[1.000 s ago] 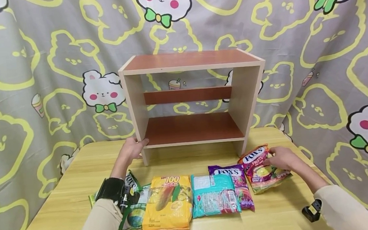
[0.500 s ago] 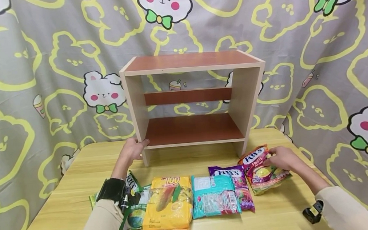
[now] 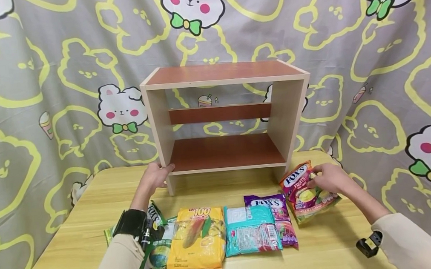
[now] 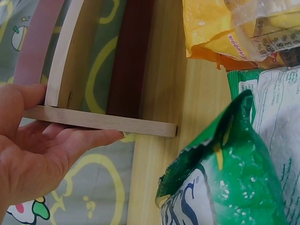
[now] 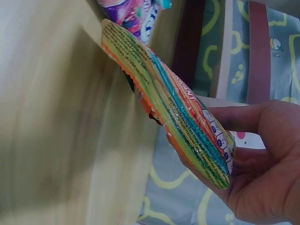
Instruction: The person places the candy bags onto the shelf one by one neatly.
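Observation:
My left hand (image 3: 152, 179) grips the left side panel of a small wooden shelf (image 3: 219, 71), thumb on the inner face and fingers along the outside, as the left wrist view (image 4: 42, 150) shows. At the right, my right hand (image 3: 329, 179) pinches a red-and-orange Fox's Fruits candy bag (image 3: 300, 193) by its right edge. That bag is tilted, its lower edge raised over the table, with a shadow below it in the right wrist view. Beside it lie a purple Fox's candy bag (image 3: 287, 230) and a teal candy bag (image 3: 251, 229) that partly covers it.
Left of the teal bag lies a yellow Lot 100 mango candy bag (image 3: 195, 241). Green candy bags (image 3: 158, 255) lie further left, partly hidden by my left forearm. The shelf stands at the back of the wooden table (image 3: 74, 236), before a patterned curtain (image 3: 78, 57).
My right hand has lifted the Fox's Fruits bag slightly upward from the table. My left hand keeps its hold on the shelf, and the other bags have stayed put.

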A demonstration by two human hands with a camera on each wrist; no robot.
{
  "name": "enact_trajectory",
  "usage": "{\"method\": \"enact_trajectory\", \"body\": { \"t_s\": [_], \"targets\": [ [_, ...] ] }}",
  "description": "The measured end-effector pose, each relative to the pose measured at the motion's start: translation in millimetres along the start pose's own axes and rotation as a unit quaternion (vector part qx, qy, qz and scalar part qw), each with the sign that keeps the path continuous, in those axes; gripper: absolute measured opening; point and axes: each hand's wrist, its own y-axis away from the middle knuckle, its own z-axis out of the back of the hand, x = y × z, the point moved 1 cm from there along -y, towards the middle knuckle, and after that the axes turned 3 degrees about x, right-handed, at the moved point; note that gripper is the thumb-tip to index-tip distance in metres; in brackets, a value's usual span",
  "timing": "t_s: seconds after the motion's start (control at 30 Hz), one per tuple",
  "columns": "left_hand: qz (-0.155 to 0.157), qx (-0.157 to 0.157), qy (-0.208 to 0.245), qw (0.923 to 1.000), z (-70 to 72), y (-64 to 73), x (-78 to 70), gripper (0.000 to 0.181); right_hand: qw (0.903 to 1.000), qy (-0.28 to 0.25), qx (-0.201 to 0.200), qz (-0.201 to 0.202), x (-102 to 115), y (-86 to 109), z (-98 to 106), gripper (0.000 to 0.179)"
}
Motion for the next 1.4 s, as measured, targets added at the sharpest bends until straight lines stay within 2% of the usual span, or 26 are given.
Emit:
{"method": "enact_trajectory", "body": {
  "t_s": [0.23,0.53,0.83,1.17,1.4],
  "targets": [
    [0.003,-0.003,-0.004,1.0,0.2,1.3,-1.4,0.056,0.9993,0.006,-0.026,0.025,21.5,1.5,7.4,0.059],
    [0.0,0.0,-0.004,1.0,-0.6,0.2,-0.6,0.055,0.999,-0.01,-0.013,0.042,55.8,-1.7,6.6,0.05],
    [-0.002,0.0,-0.003,1.0,1.3,-2.2,2.4,0.055,0.9988,-0.016,-0.004,0.045,94.6,-12.1,2.4,0.068],
    [0.001,0.003,-0.009,1.0,0.7,-1.6,2.3,0.058,0.9975,-0.024,-0.006,0.067,131.6,-19.9,-0.5,0.063],
    [-0.005,0.004,-0.01,0.9999,2.0,0.0,0.7,0.056,0.996,-0.02,-0.008,0.087,160.5,-17.9,15.7,0.057]
  ]
}}
